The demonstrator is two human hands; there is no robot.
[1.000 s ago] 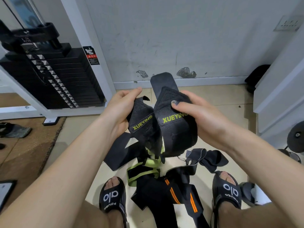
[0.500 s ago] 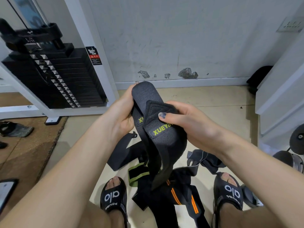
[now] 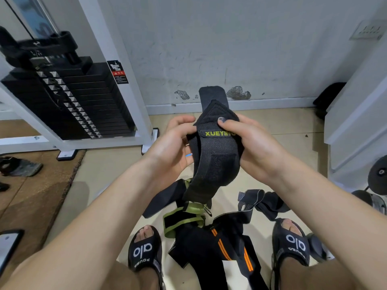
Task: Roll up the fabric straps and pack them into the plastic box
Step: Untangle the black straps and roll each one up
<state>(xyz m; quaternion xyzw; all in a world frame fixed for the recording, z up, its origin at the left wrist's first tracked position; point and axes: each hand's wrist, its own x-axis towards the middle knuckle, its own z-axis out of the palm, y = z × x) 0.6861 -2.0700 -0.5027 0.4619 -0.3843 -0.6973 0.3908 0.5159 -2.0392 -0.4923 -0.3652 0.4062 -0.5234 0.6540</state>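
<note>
A black strap (image 3: 213, 155) with green lettering is gripped between the left hand (image 3: 169, 149) and right hand (image 3: 251, 147), both curled round it, above a heap of other straps (image 3: 209, 233) on the floor (image 3: 104, 170).

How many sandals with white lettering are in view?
2: left sandal at bottom centre-left beside the strap pile; right sandal at bottom right of it.

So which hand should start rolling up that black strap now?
Probably the right hand: its thumb already presses the black strap near its top end, beside the label. The left hand grips the strap's edge and can steady it.
</note>
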